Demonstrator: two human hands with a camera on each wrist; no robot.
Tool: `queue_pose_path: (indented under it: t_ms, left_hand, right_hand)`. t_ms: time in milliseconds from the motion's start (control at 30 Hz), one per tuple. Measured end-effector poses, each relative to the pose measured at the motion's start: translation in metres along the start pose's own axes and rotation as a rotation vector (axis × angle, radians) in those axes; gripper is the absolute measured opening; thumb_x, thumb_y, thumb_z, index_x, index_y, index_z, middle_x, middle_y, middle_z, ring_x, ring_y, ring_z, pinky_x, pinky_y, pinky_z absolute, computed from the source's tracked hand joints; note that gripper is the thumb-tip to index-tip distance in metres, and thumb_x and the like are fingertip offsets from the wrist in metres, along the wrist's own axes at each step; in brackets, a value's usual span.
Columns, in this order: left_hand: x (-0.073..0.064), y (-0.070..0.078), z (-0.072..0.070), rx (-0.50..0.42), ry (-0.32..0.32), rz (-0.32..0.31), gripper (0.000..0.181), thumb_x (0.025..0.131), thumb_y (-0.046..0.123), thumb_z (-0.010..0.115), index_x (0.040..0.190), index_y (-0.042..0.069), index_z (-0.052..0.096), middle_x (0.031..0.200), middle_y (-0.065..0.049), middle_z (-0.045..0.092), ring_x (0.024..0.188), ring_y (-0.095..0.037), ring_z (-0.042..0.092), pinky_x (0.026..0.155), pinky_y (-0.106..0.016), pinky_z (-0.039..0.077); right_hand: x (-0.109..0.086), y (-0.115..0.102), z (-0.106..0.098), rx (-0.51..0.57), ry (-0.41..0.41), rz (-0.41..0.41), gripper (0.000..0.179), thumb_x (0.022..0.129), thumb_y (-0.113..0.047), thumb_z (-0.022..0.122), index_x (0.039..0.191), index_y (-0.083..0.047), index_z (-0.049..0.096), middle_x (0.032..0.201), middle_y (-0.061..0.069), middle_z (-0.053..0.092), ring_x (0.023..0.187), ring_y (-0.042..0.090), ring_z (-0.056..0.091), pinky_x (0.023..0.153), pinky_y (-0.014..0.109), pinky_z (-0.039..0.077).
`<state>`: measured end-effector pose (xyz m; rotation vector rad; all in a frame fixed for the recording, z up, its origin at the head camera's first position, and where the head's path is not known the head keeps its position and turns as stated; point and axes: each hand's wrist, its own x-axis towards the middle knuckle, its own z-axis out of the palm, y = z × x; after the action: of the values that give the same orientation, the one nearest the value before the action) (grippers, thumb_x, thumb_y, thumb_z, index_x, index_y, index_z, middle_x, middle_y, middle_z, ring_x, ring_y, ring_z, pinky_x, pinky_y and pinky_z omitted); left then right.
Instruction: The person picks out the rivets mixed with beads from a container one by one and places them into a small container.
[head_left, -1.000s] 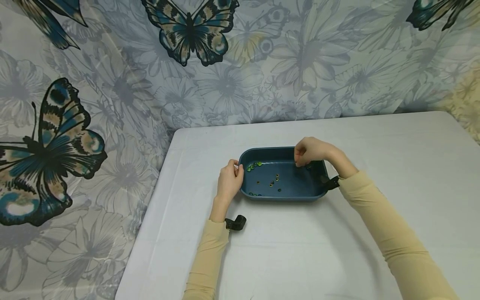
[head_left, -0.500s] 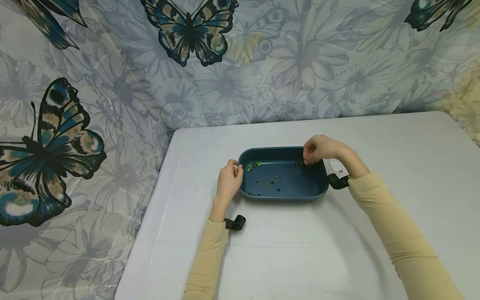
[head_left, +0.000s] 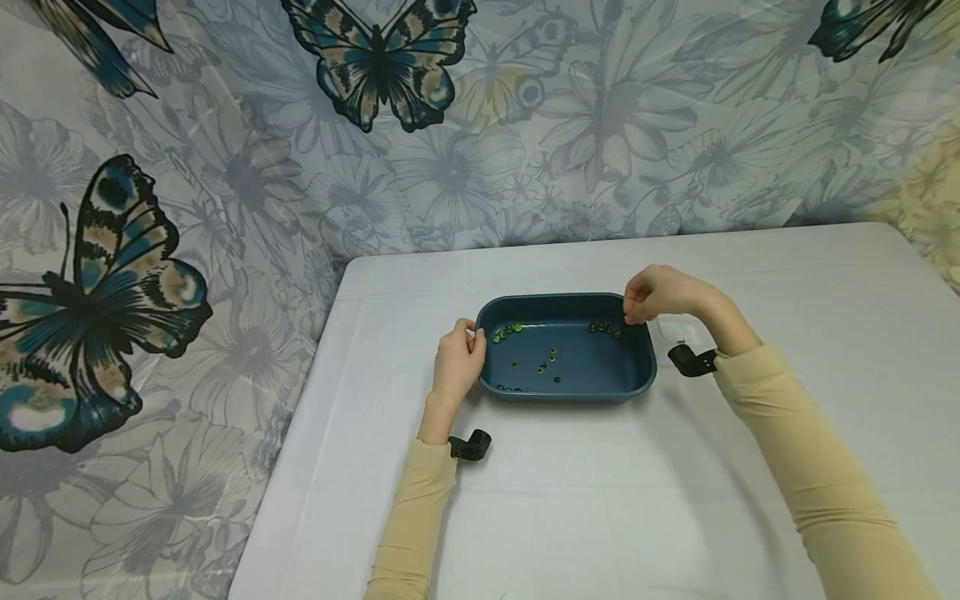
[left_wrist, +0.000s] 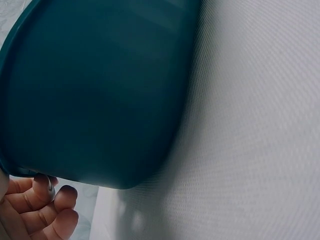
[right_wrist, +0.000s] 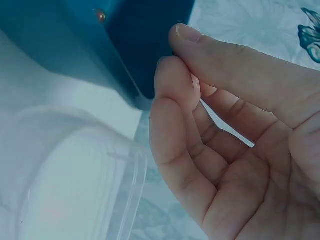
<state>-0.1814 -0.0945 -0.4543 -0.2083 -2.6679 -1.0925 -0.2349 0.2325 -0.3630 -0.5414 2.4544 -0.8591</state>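
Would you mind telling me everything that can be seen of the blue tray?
The tray is dark blue, oblong and open-topped, with rounded corners, raised walls and a smooth, slightly shiny surface; its material is unclear, perhaps plastic or glazed ceramic. It stands upright on the white table. Small beads lie on its floor in scattered groups. The left hand grips its left rim; whether the right hand touches it is unclear.

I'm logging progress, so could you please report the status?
Left hand gripping blue tray. Right hand pinched at tray's far-right corner, contents unclear. Beads inside, some clustered, some scattered. Clear plastic container beside tray, apparently not blocking.
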Motion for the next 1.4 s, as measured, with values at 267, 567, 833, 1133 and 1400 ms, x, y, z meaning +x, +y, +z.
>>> queue_pose_path:
  t_ms: [267,567,833,1133,1400]
  left_hand:
    - [0.0,0.001,-0.001,-0.015,-0.006,-0.008,0.02,0.094,0.015,0.051,0.102,-0.002,0.058,0.054,0.001,0.043,0.043,-0.011,0.039,0.044,-0.024,0.033]
    - [-0.001,0.002,-0.001,-0.011,-0.014,-0.013,0.021,0.095,0.015,0.05,0.103,-0.002,0.058,0.054,0.001,0.043,0.042,-0.011,0.039,0.043,-0.023,0.032]
    - [-0.001,0.002,-0.001,-0.007,-0.01,-0.012,0.021,0.094,0.015,0.051,0.102,-0.002,0.058,0.054,0.001,0.043,0.043,-0.01,0.038,0.044,-0.023,0.032]
    - [-0.001,0.002,-0.001,-0.009,-0.009,-0.013,0.021,0.094,0.015,0.051,0.102,-0.002,0.058,0.054,0.001,0.043,0.043,-0.011,0.039,0.044,-0.024,0.032]
    - [-0.001,0.002,-0.001,-0.012,-0.016,-0.015,0.021,0.095,0.016,0.05,0.103,-0.002,0.058,0.054,0.001,0.042,0.043,-0.011,0.039,0.044,-0.023,0.032]
  right_hand:
    - [-0.01,0.005,-0.004,0.042,0.023,0.019,0.011,0.081,-0.005,0.067,0.087,0.004,0.063,0.073,0.006,0.062,0.069,0.023,0.057,0.067,0.039,0.048]
    - [-0.02,0.016,-0.006,0.059,0.064,0.038,0.012,0.081,-0.008,0.068,0.087,0.002,0.063,0.072,0.006,0.061,0.069,0.023,0.057,0.068,0.037,0.048]
    - [-0.028,0.025,-0.009,0.083,0.068,0.063,0.015,0.082,-0.01,0.069,0.088,0.002,0.063,0.072,0.007,0.06,0.067,0.022,0.055,0.068,0.036,0.048]
    - [-0.037,0.03,-0.009,0.113,0.077,0.068,0.016,0.083,-0.01,0.068,0.089,0.003,0.061,0.073,0.007,0.06,0.067,0.022,0.055,0.068,0.034,0.048]
    - [-0.04,0.034,-0.008,0.12,0.084,0.074,0.016,0.083,-0.009,0.067,0.09,0.004,0.061,0.073,0.007,0.059,0.066,0.021,0.054,0.069,0.034,0.048]
